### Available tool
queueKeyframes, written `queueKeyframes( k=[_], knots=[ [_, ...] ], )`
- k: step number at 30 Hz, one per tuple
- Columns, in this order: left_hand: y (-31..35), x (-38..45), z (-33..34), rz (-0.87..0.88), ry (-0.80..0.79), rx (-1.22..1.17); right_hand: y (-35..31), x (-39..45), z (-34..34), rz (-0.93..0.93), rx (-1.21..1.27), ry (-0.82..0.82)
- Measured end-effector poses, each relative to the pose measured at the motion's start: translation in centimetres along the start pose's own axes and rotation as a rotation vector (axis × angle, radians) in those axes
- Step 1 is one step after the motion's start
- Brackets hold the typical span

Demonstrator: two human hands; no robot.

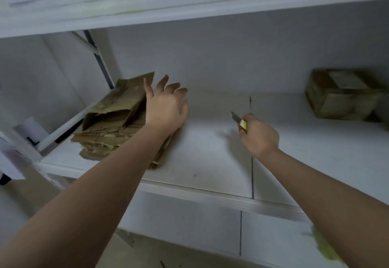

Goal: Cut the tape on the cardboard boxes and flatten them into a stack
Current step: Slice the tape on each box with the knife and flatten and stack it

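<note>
Your left hand (166, 107) is stretched out over the right edge of the stack of flattened cardboard (114, 120), fingers straight and spread, gripping nothing; whether the palm actually touches the top sheet cannot be told from this view. That stack sits at the left end of the white shelf (210, 162), pushed up near the slanted brace at that end, which looks like a sensible spot: the sheets stay out of the way and the middle of the shelf is left for cutting. The top sheet rides up at its far side and the pile is ragged along its near edge, so your open hand is well placed to press it flat or square it up. Your right hand (260, 135) is curled tight round the yellow-handled utility knife (240, 120), blade exposed and pointing up and away from you, held over the middle of the shelf, well apart from the stack and from your left hand, a safe way to carry it while the other hand works. One taped cardboard box (343, 95) sits uncut at the far right end of the shelf, close to the back wall, with a pale label on top. It is probably your next job.
</note>
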State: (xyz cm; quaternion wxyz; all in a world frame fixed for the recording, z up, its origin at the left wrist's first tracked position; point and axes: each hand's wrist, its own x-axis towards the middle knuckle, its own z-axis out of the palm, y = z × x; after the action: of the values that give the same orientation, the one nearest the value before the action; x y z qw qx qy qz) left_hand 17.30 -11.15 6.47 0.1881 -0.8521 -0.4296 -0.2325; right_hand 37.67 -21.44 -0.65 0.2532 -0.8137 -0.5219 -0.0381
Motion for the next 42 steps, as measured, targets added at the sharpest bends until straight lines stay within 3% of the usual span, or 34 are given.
queueKeyframes(
  k=[5,11,16,21,25,32,34,38,42],
  knots=[
    [11.5,2.4,2.1,0.074,-0.021,-0.042,10.8,0.9,-4.3,-0.003,-0.024,0.039],
    [27.4,4.1,4.4,0.212,-0.044,-0.191,24.5,1.6,-9.7,0.146,-0.046,-0.008],
    [35.7,5.3,5.9,0.244,-0.208,-0.188,32.3,1.4,-11.4,0.196,0.011,-0.023],
    [40.6,7.0,7.2,0.304,-0.311,-0.157,35.5,0.5,-12.3,0.256,0.152,0.032],
    [45.4,8.8,7.9,0.362,-0.318,-0.194,38.2,-0.1,-13.1,0.229,0.151,0.174],
    [54.1,11.9,8.7,0.450,-0.448,-0.487,42.8,-2.3,-15.8,0.315,0.139,0.091],
    [55.7,12.4,8.6,0.441,-0.542,-0.484,43.4,-2.8,-16.0,0.351,0.142,0.135],
    [57.1,11.9,9.5,0.381,-0.626,-0.644,44.1,-3.1,-16.8,0.470,0.101,0.417],
    [56.2,10.1,9.0,0.296,-0.596,-0.784,44.3,-2.7,-16.4,0.468,0.070,0.328]
  ],
)
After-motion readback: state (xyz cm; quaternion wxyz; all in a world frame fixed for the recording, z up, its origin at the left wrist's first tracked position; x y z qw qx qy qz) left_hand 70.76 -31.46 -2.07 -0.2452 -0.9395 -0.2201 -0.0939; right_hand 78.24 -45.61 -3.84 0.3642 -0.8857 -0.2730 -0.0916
